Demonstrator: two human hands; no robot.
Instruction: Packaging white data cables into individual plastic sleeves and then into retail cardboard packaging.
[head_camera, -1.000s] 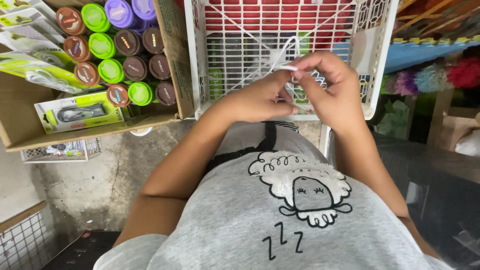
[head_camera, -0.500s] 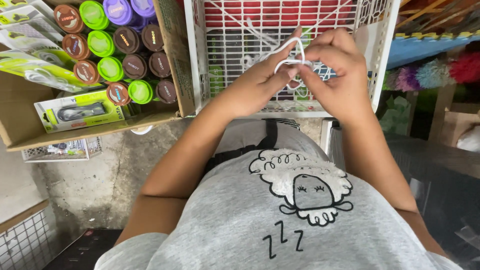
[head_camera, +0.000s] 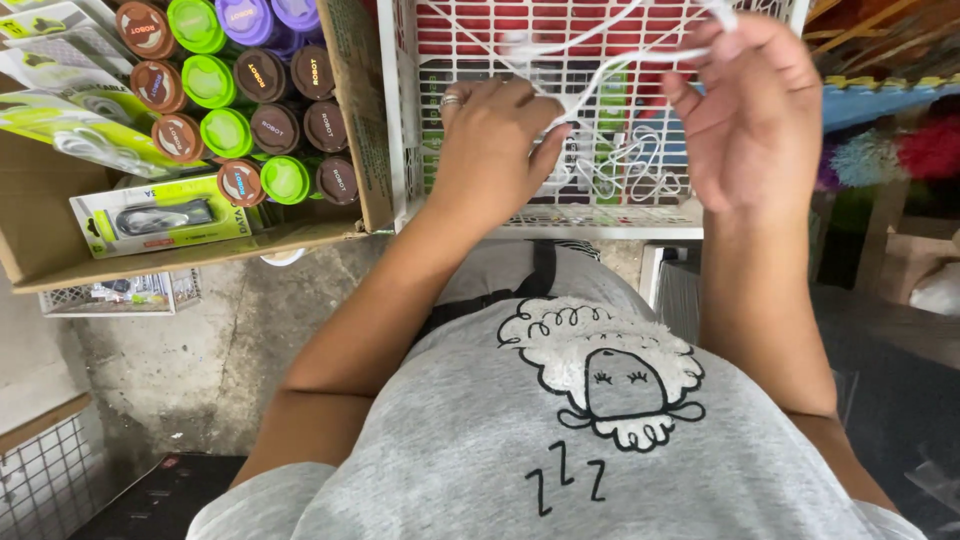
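The person stands over a white wire basket (head_camera: 400, 150), both hands raised above it with a thin white cable (head_camera: 620, 62) strung between them. The left hand (head_camera: 495, 150) is closed around one part of the cable, thumb and fingers pinched together where the strands meet. The right hand (head_camera: 760, 115) is looser, fingers half curled, and the cable runs up to its fingertips near the top edge of the view; I cannot quite tell how firmly it grips there. The cable looks stretched out in a few loose strands and not wound into a neat coil, so the handling seems to be mid-way, with the tidying not yet finished. More tangled white cables (head_camera: 625, 170) lie in the basket below. To the left sits a cardboard box (head_camera: 345, 110) packed with round capped tubes (head_camera: 225, 130) in green, brown and purple.
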